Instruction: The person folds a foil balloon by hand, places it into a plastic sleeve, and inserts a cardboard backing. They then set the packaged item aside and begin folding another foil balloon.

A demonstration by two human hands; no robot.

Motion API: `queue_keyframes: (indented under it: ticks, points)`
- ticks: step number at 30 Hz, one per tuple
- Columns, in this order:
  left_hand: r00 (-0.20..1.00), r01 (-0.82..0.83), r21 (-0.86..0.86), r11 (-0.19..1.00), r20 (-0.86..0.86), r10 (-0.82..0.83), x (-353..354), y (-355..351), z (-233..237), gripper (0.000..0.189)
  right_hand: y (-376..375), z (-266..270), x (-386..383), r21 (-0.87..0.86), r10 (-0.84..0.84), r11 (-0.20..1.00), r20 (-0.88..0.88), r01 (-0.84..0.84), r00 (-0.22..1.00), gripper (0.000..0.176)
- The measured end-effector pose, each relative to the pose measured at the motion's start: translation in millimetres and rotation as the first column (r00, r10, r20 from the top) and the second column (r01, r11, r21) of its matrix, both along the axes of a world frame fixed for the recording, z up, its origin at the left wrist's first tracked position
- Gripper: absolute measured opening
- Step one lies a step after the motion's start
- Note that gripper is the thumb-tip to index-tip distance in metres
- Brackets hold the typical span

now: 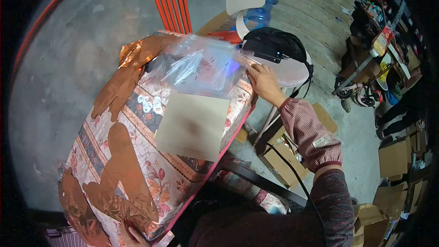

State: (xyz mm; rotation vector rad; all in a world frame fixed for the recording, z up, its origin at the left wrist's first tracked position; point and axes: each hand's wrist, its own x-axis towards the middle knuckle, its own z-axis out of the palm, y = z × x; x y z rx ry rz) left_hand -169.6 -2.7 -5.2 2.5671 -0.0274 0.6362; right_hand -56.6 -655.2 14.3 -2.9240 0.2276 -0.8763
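Observation:
At the right edge of the table, my right hand [264, 82] has its fingers closed on the edge of a clear plastic bag [233, 71] in a loose pile. Thin dark marks show on the bags. Low in the view, my left hand [131, 237] is partly cut off by the frame. Its visible fingers lie apart at the lower edge of a copper-coloured foil cutout [123, 164] with rounded lobes. Just below the bags lies a square beige card [194, 126] with a darker smudge in its middle.
More copper foil pieces lie along the left side [114, 87] and lower left corner [77, 206] of the flowered tablecloth [164, 178]. A white chair [292, 71] holding a black bag [274, 43] stands close right. Cardboard boxes [283, 162] sit on the floor.

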Motion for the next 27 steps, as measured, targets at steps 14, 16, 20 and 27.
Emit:
queue_keyframes:
  ticks: [14,16,20,27]
  points:
    - [0.999,-0.043,0.010,0.999,-0.033,0.043,-2,-10,8,0.033,34,26,32,0.325,0.038,0.946,-0.061,-0.017,0.997,0.073]
    - [0.999,-0.045,0.006,0.999,-0.018,0.045,-1,-9,6,0.033,36,23,36,0.367,0.008,0.929,-0.145,0.046,0.989,0.073]
    - [0.998,-0.065,0.051,0.997,0.018,0.064,-1,-11,7,0.033,31,-1,51,0.257,-0.038,0.966,-0.003,0.037,0.999,0.075]
    - [1.000,0.005,-0.167,0.986,0.018,-0.002,-2,-6,-2,0.033,39,26,26,0.301,-0.074,0.947,-0.138,0.113,0.988,0.087]
